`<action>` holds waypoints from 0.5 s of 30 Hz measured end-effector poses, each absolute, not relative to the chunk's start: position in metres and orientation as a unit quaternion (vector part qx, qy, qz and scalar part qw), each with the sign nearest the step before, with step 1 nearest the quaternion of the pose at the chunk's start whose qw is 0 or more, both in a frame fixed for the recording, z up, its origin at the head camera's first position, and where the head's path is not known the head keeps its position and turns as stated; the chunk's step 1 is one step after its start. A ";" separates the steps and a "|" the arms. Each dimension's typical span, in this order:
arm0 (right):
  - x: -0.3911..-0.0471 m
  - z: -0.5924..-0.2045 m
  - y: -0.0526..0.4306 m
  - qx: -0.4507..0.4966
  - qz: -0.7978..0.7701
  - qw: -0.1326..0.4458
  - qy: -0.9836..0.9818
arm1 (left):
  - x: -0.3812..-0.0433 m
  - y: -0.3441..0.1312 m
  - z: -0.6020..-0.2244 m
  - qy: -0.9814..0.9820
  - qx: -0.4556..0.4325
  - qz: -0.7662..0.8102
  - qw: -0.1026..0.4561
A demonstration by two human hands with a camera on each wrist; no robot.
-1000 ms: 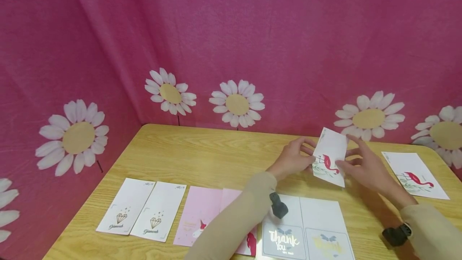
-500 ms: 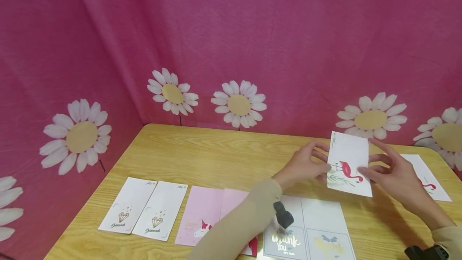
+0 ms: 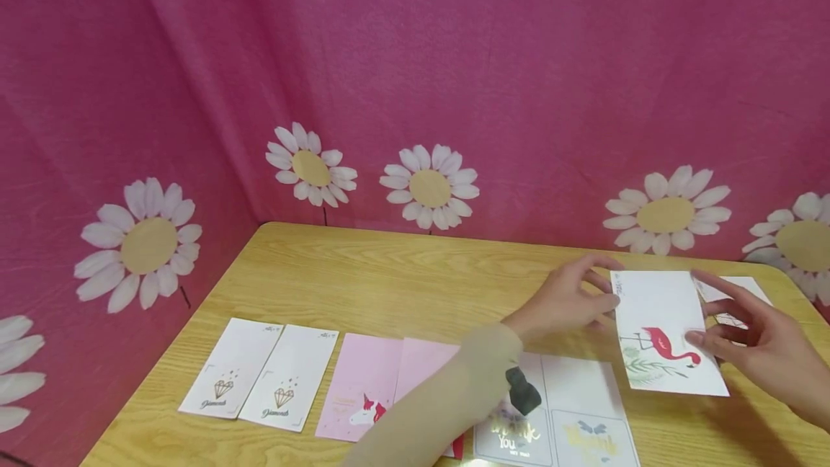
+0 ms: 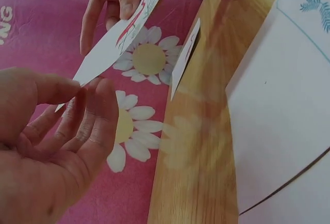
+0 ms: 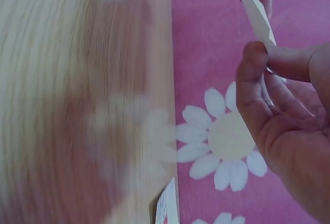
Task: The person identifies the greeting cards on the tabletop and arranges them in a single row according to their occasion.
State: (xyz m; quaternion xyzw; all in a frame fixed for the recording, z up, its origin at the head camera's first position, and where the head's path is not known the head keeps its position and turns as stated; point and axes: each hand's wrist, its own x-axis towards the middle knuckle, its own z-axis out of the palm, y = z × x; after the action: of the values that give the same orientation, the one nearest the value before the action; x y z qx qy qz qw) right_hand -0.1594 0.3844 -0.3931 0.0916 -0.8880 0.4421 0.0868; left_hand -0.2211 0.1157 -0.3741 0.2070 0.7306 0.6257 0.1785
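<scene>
Between both hands, a white card (image 3: 658,298) with a red flamingo and green leaves is held above the right part of the table. My left hand (image 3: 567,301) pinches its left edge between thumb and fingers, as the left wrist view shows with the card (image 4: 105,54) seen nearly edge-on. On the opposite edge, my right hand (image 3: 774,348) grips it, thumb on the front near the flamingo's head; the right wrist view shows that pinch on the card (image 5: 256,15). A second flamingo card (image 3: 746,285) lies on the table behind the right hand, mostly hidden.
Two white diamond cards (image 3: 227,359) lie at the left of the wooden table (image 3: 389,272). Beside them are pink unicorn cards (image 3: 366,366), partly under the left sleeve (image 3: 447,388), then thank-you cards (image 3: 580,388). A pink flowered cloth (image 3: 454,56) hangs behind the table edge.
Both hands have carried the flamingo card rightward and nearer, turning it from a slant to nearly square. It now overlaps the area just left of the second flamingo card, which the right hand covers more.
</scene>
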 end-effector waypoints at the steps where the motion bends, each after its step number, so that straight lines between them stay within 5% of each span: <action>1: -0.158 -0.395 0.387 0.095 0.441 0.087 -0.888 | -0.220 0.117 -0.375 0.737 0.214 0.616 0.179; 8: -0.143 -0.410 0.401 0.087 0.429 0.087 -0.895 | -0.218 0.125 -0.382 0.794 0.264 0.524 0.161; 15: -0.131 -0.423 0.414 0.064 0.403 0.019 -0.913 | -0.212 0.137 -0.389 0.857 0.285 0.401 0.152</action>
State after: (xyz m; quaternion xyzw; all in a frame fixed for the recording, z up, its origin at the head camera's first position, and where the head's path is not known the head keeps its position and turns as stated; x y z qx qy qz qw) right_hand -0.1308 0.4138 -0.4225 0.0640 -0.9126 0.4033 0.0195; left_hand -0.2124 0.1367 -0.3889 0.2849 0.8574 0.4010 0.1516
